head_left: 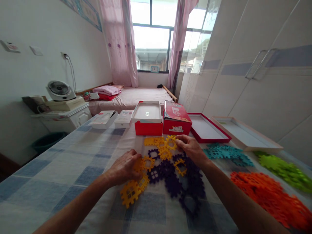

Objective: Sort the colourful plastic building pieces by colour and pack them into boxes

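Observation:
My left hand is closed, its fingers curled over yellow interlocking plastic pieces at the left of the pile; the fingers partly hide what they grip. Just right of those fingers is a yellow piece with a square opening, and below them lies a yellow window-shaped piece. At the far side of the pile, my right hand pinches the edge of a yellow interlocking piece. Dark purple interlocking pieces lie between and below both hands, with a yellow frame piece on top of them.
Heaps of orange, teal and green pieces lie to the right. Behind stand a red box, a white-lidded red box, smaller white boxes and two shallow trays. A checked cloth covers the table.

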A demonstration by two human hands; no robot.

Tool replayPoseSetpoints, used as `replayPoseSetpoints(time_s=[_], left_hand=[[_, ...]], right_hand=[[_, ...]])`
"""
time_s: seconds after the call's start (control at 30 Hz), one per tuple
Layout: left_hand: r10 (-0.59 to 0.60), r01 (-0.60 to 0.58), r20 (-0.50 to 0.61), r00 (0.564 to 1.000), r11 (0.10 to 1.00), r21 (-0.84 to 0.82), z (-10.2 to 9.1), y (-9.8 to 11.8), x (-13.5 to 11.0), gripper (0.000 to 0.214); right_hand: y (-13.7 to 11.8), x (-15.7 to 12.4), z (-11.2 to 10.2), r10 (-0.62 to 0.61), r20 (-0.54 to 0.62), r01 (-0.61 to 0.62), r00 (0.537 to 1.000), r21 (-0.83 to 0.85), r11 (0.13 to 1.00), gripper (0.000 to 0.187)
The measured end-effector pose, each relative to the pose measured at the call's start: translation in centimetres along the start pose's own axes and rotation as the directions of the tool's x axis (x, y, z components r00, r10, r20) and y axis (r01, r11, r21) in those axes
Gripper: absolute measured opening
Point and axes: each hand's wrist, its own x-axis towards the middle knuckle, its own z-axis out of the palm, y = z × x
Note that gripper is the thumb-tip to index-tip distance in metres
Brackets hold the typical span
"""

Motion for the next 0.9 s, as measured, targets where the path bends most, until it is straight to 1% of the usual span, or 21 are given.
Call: replayPoseSetpoints(time_s=[0.07,0.1,0.13,0.2,0.3,0.4,0.5,0.57,0.63,0.7,0.77,0.83,0.9], left_hand=[[0.02,-0.02,-0.018,1.0,1.0,0.008,0.4,-0.1,0.2,0.05],[0.034,-0.034,-0.024,0.999,0.999,0.009,0.6,-0.2,0.3,0.048],[0.046,-0.046,-0.031,0.998,0.999,0.009,0.8,-0.3,0.4,0.048],[0.052,-0.051,-0.048,0.998,0.999,0.012,1.0,-0.5,0.5,0.058],[0.015,-0.013,-0.087,0.996,1.0,0.022,1.2,-0.7,0.5,0.074],[-0.001,0.003,-0.099,0.995,1.0,0.023,1.1,-0.9,0.5,0.071],[0.012,-0.012,-0.08,0.997,1.0,0.003,1.0,-0.7,0.3,0.069],[0.01,-0.01,-0.075,0.997,1.0,0.005,1.0,-0.3,0.2,0.069],[0.0,0.002,-0.08,0.997,1.0,0.03,1.0,0.3,0.2,0.069],[-0.008,0.013,-0.092,0.996,0.998,0.059,1.1,0.8,0.4,0.068],[-0.021,0.028,-0.105,0.994,0.997,0.067,1.3,1.1,0.5,0.069],[-0.043,0.049,-0.112,0.993,0.998,0.046,1.5,1.0,0.7,0.069],[-0.072,0.073,-0.126,0.989,0.997,0.003,1.8,0.8,1.0,0.068]], right_hand=[[-0.7,0.4,0.7,-0.006,-0.064,0.0,0.998,-0.094,0.996,0.036],[-1.0,0.3,1.0,-0.03,-0.073,0.017,0.997,-0.169,0.985,0.037],[-1.2,-0.1,1.1,-0.062,-0.051,0.047,0.997,-0.252,0.967,0.035],[-1.6,-1.3,1.1,-0.115,0.061,0.13,0.991,-0.393,0.91,0.03],[-1.7,-3.5,0.1,-0.129,0.245,0.25,0.961,-0.565,0.786,0.031],[-1.2,-4.7,-1.1,-0.065,0.355,0.305,0.933,-0.681,0.666,0.04],[-0.4,-5.0,-1.5,0.016,0.397,0.306,0.918,-0.733,0.607,0.041],[0.1,-5.1,-1.3,0.011,0.405,0.318,0.914,-0.733,0.601,0.038],[0.4,-5.2,-1.0,-0.019,0.376,0.306,0.926,-0.724,0.618,0.036],[0.5,-5.3,-1.0,-0.043,0.332,0.276,0.942,-0.697,0.662,0.037],[0.4,-5.3,-1.4,-0.064,0.31,0.26,0.949,-0.646,0.718,0.032],[0.2,-5.1,-1.9,-0.082,0.336,0.276,0.938,-0.586,0.762,0.022],[-0.2,-4.5,-2.3,-0.074,0.373,0.278,0.925,-0.531,0.8,0.015]])
